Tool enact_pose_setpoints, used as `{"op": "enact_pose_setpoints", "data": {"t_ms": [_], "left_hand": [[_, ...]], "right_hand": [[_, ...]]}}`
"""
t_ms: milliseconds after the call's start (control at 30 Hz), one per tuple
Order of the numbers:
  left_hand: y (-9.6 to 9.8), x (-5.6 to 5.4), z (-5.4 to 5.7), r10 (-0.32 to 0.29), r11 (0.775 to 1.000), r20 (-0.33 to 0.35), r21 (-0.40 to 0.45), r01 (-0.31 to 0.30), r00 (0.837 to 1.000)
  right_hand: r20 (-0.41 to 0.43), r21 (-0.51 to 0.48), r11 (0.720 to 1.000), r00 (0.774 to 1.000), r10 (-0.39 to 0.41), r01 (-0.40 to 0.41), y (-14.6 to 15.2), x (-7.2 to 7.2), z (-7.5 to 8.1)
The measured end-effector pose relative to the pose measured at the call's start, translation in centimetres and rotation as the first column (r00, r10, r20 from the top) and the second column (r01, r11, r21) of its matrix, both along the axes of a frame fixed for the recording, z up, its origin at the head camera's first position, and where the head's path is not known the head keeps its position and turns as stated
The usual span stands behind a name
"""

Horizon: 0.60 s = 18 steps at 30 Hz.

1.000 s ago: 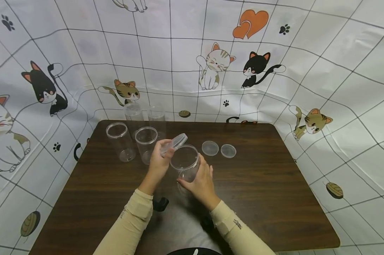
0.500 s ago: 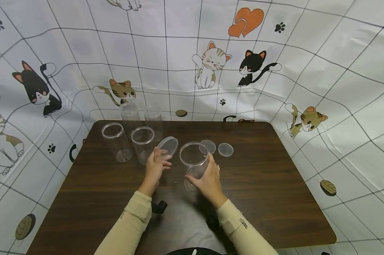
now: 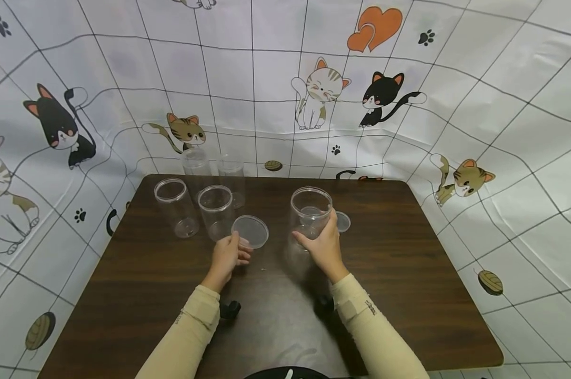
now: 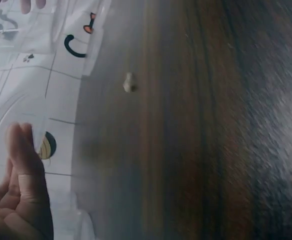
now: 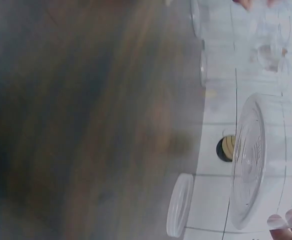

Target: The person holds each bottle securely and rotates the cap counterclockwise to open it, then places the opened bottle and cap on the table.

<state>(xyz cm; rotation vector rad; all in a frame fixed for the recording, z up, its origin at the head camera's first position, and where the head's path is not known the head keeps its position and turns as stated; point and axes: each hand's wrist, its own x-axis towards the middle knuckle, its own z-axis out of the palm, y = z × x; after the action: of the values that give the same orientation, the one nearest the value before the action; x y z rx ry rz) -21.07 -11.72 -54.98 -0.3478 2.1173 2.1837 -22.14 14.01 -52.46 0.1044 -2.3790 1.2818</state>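
Note:
In the head view, my left hand (image 3: 227,257) pinches the edge of a round clear lid (image 3: 251,231) between thumb and fingers. The left wrist view shows that hand (image 4: 26,187) at the lower left, with the see-through lid (image 4: 6,115) partly out of frame. My right hand (image 3: 324,246) grips a clear plastic jar (image 3: 306,223) by its side, thumb on the left. The jar's mouth is uncovered. Its round base (image 5: 248,165) shows in the right wrist view, held off the table; only fingertips (image 5: 288,224) of the hand appear there.
Several uncovered clear jars stand at the back left, the nearest one (image 3: 217,213) just behind the lid. A flat lid (image 3: 343,221) lies right of the held jar; another shows through the jar. A tiny pale bit (image 4: 129,82) lies on the wooden table (image 3: 408,295).
My right hand has carried the jar to the right and away from me, in front of one lid. The left hand has drawn apart from the jar, its lid turning flatter and lower.

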Motion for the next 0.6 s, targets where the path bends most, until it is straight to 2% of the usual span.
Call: {"op": "enact_pose_setpoints", "data": {"t_ms": [133,267,433,600], "left_hand": [[-0.7,0.0,-0.7,-0.059,0.998,0.079,-0.028,0.062,0.995],[-1.3,0.0,-1.4,-0.097,0.994,0.138,-0.034,0.103,0.986],[-2.1,0.0,-2.1,-0.12,0.988,0.178,-0.071,0.134,0.977],[-2.6,0.4,-2.5,-0.118,0.972,0.184,-0.179,0.152,0.976]], "right_hand": [[0.091,-0.076,0.997,0.996,-0.002,0.009,0.4,-2.1,0.4],[0.087,-0.153,0.988,0.996,0.022,-0.009,0.9,-4.6,0.6],[0.068,-0.183,0.983,0.998,0.003,0.009,1.9,-8.3,0.5],[0.113,-0.182,0.982,0.993,-0.026,0.046,2.9,-11.5,0.1]]}}
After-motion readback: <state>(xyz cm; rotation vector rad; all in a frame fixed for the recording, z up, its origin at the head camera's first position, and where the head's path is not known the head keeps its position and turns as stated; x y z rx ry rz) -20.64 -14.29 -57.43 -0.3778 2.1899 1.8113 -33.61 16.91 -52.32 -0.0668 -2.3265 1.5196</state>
